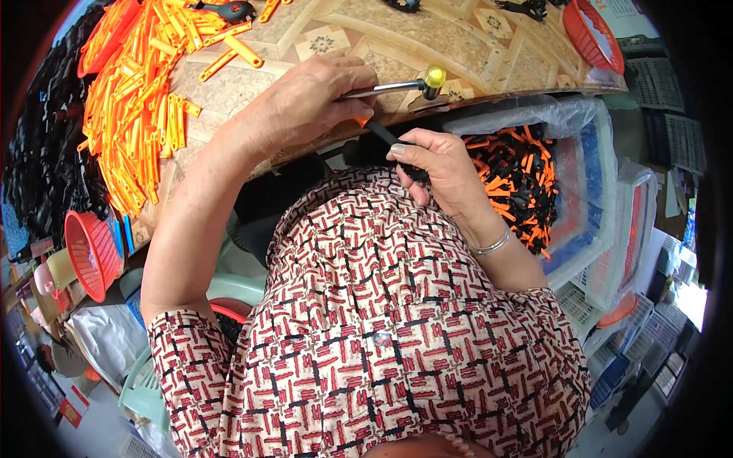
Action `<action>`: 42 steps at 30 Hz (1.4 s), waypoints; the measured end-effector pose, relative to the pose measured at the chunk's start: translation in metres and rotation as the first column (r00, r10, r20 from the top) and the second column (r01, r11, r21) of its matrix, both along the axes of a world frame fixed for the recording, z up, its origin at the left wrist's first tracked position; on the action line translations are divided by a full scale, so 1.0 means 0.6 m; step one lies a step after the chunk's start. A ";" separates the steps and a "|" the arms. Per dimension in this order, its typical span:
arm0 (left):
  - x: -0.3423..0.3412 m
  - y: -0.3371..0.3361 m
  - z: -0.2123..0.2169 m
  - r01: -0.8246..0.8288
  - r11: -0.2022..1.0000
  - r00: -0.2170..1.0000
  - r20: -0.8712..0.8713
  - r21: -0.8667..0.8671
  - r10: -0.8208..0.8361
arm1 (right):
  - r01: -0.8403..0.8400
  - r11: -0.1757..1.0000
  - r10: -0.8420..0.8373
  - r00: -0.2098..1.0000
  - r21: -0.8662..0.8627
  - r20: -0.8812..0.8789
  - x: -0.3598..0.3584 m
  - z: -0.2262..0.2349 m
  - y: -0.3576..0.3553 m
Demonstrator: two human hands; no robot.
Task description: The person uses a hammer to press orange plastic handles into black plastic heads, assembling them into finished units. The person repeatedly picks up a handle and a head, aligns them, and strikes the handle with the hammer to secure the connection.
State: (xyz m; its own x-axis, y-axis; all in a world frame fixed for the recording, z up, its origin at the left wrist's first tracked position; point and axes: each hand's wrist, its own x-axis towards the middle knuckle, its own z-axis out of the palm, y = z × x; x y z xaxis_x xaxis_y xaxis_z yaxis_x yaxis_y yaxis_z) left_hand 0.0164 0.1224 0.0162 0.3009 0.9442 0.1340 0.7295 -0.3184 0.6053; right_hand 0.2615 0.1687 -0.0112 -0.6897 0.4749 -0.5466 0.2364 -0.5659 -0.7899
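Observation:
My left hand (324, 99) is closed round a small hammer (397, 87). Its metal shaft points right over the table edge, and its head has a yellow face and a black one. Below it, the left fingertips are at the orange end of a narrow black piece (384, 133), whose exact kind I cannot make out. The other end of this piece is in my right hand (443, 168), thumb pressed on top and fingers curled under. Dark bristle-like material shows beneath the right fingers. Both hands are at the near edge of the table (290, 38).
Loose orange plastic strips (141, 99) are heaped at the table's left. A red basket (592, 34) stands far right. Beside my right arm, a plastic-lined crate (584, 206) holds black-and-orange pieces (519, 179). Another red basket (93, 256) is at lower left.

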 end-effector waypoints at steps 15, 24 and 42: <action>-0.005 -0.050 0.033 -0.429 0.852 0.893 0.282 0.301 0.351 | -0.064 0.995 0.056 0.994 0.076 0.094 -0.002 0.005 -0.006; 0.068 -0.202 0.034 -0.598 0.770 0.678 0.371 -0.223 0.635 | -0.070 0.995 0.060 0.990 0.068 0.131 0.034 -0.009 -0.018; 0.098 -0.199 0.026 -0.647 0.750 0.654 0.409 -0.133 0.637 | -0.087 0.995 0.080 0.990 0.056 0.115 0.006 -0.001 -0.009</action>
